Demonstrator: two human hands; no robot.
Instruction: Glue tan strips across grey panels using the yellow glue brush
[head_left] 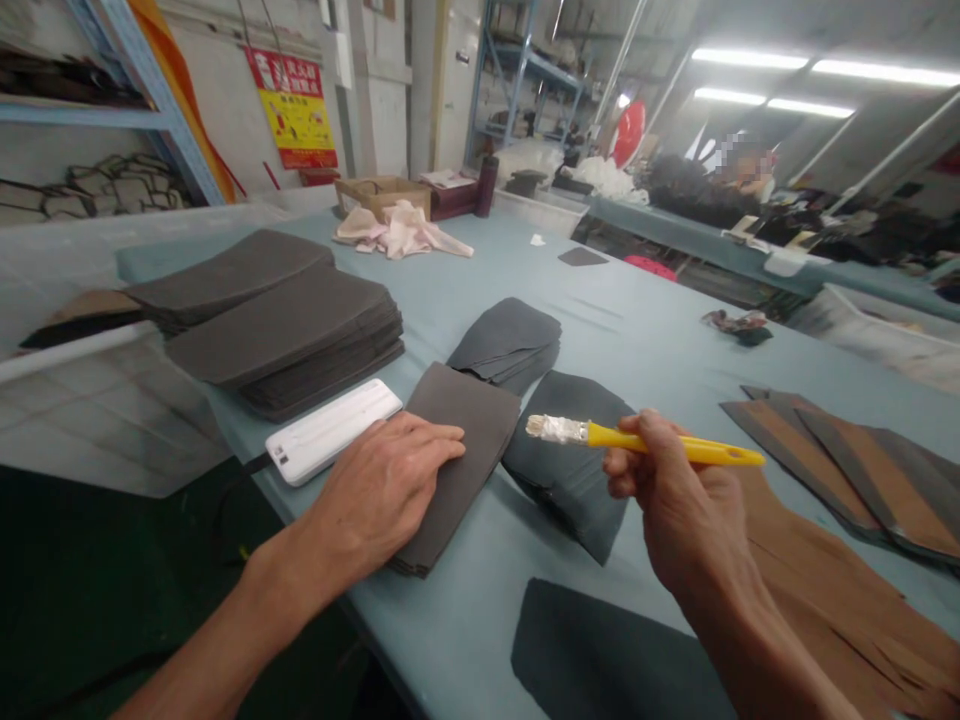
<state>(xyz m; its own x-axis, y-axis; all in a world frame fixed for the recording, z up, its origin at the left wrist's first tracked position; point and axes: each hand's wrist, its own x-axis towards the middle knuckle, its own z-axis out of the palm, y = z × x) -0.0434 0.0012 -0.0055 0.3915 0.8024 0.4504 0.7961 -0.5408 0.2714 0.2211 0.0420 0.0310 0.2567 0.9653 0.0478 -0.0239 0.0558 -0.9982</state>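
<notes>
My left hand [397,465] lies on a stack of grey-brown cut pieces [469,430], fingers stretched out across its top and gripping nothing that I can see. Pinched in my right hand [667,480] is a yellow-handled paintbrush [690,448], held level with its bristles to the left. White residue coats the brush's metal band and bristles. Beneath the brush lie dark curved pieces [570,480], apart from it. Behind them rests another dark pile [510,340]. A white power bank [334,430] with a black cable is just left of my left hand.
Tall stacks of dark pieces [300,320] stand at the left of the blue-green table [450,640]. Brown sheets [832,600] and brown-and-grey pieces [862,460] lie right. Another dark piece [600,650] is near the front. Pale cloth [401,230] and a cardboard box [382,195] sit behind.
</notes>
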